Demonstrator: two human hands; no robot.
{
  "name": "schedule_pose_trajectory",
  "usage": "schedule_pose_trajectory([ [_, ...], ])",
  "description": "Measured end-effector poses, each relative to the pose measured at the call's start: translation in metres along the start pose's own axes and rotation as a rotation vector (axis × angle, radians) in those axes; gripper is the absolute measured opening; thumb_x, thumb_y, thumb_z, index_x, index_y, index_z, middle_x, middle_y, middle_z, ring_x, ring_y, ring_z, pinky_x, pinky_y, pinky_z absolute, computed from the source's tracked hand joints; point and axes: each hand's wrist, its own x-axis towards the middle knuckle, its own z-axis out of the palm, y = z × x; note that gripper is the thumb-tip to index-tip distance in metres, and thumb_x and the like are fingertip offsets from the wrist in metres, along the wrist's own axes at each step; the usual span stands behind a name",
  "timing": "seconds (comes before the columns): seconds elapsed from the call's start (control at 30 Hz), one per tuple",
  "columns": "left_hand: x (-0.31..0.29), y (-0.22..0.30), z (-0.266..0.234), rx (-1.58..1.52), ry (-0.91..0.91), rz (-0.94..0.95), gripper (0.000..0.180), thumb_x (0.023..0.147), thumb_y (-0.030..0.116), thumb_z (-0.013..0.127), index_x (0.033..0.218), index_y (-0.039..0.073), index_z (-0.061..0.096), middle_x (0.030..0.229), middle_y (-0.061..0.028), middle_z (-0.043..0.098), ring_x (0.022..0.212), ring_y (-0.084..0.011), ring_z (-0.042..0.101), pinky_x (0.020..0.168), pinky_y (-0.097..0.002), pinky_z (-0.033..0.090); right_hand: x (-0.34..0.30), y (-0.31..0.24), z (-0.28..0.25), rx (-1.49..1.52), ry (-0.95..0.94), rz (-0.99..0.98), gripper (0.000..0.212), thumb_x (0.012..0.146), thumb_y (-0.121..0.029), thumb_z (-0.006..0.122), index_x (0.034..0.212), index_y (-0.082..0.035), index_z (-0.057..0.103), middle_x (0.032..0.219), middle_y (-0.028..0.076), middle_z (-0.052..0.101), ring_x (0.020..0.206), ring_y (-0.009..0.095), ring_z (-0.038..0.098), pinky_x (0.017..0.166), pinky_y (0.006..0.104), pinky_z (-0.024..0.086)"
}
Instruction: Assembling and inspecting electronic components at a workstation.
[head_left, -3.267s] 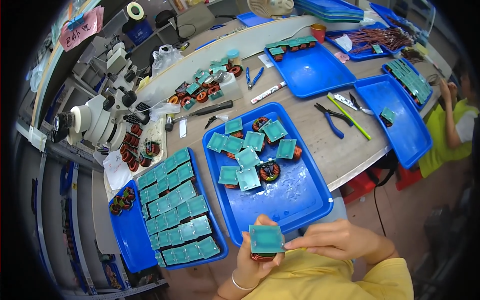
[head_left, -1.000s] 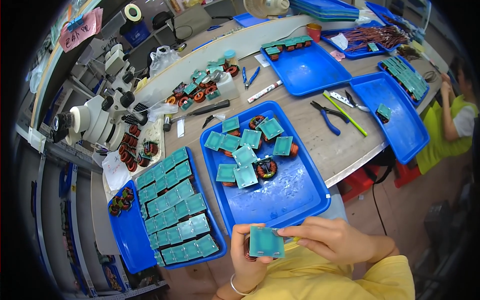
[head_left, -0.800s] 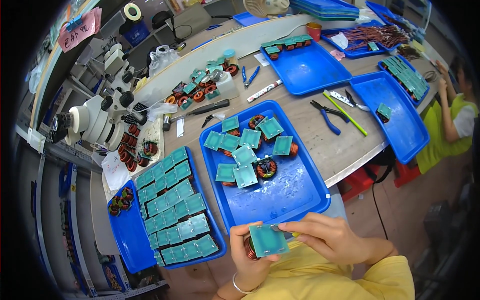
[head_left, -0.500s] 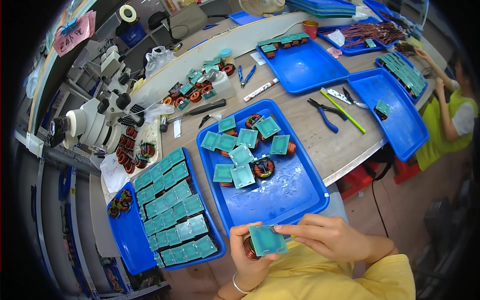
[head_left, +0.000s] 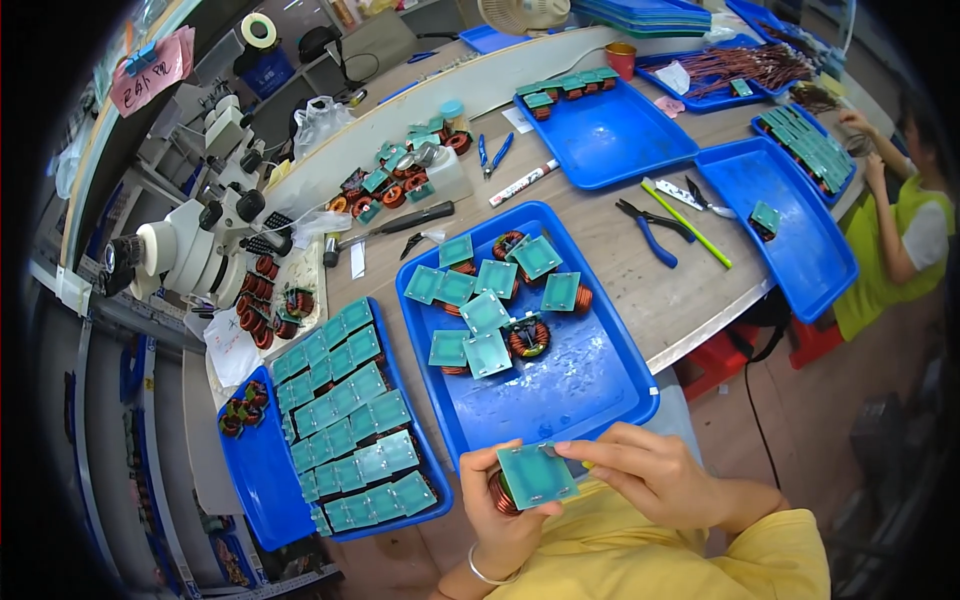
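My left hand (head_left: 497, 525) grips a copper-wound coil with a green circuit board (head_left: 537, 474) on it, just past the near edge of the middle blue tray (head_left: 580, 400). The board's flat face is turned up, and the copper winding (head_left: 503, 493) shows at its left side. My right hand (head_left: 665, 480) is closed, its index fingertip at the board's upper right corner. A small yellow spot shows under its fingers; I cannot make out what it is, and the thumb is hidden. Several similar board-and-coil pieces (head_left: 487, 312) lie in the tray's far half.
Left stands a blue tray (head_left: 440, 495) packed with board pieces, beside a smaller blue tray (head_left: 262, 500). Pliers (head_left: 655, 235), a green stick (head_left: 700, 232), a marker (head_left: 523, 184) and a hammer (head_left: 395, 228) lie on the table. A microscope (head_left: 180, 245) stands left; a co-worker (head_left: 905, 230) sits right.
The board in my left hand has tilted slightly, and my right index finger has slid a little along its corner. The whole view has shifted slightly.
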Motion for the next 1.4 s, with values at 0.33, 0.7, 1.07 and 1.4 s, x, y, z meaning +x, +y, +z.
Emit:
schedule_pose_trajectory([
  [0.33,0.004,0.011,0.005,-0.202,-0.099,-0.397,0.073,0.064,0.064,0.059,0.097,0.002,0.04,0.063,-0.0068,0.052,0.045,-0.013,0.049,0.04,-0.0212,0.038,0.004,-0.004,-0.031,0.057,0.143,0.06,0.038,0.08,-0.006,0.057,0.117,-0.011,0.052,0.071,0.008,0.05,0.06,0.021,0.052,0.055,0.029,0.044],
  [0.7,0.004,0.014,-0.007,-0.274,-0.139,-0.379,0.073,0.063,0.056,0.066,0.102,0.0,0.04,0.087,-0.0099,0.057,0.076,-0.0168,0.061,0.065,-0.0259,0.05,0.004,-0.008,-0.02,-0.093,-0.265,-0.01,0.038,0.08,-0.008,0.057,0.117,-0.014,0.051,0.074,0.006,0.051,0.059,0.021,0.055,0.049,0.031,0.047],
  [1.07,-0.013,-0.002,-0.008,-0.06,-0.183,-0.068,0.07,0.06,0.036,0.077,0.107,0.0,0.04,0.096,-0.0073,0.051,0.081,-0.0117,0.054,0.07,-0.0229,0.046,0.007,-0.004,-0.015,-0.042,-0.103,-0.033,0.037,0.077,-0.001,0.058,0.113,-0.01,0.055,0.074,0.008,0.055,0.057,0.019,0.053,0.052,0.0266,0.045],
  [1.4,-0.002,0.005,-0.002,-0.091,0.011,-0.052,0.073,0.056,0.041,0.077,0.105,-0.001,0.042,0.094,-0.0057,0.05,0.08,-0.0116,0.055,0.069,-0.0223,0.046,0.002,-0.006,-0.011,-0.062,-0.2,0.028,0.034,0.081,-0.008,0.056,0.115,-0.012,0.053,0.072,0.007,0.051,0.057,0.022,0.055,0.05,0.0318,0.047],
])
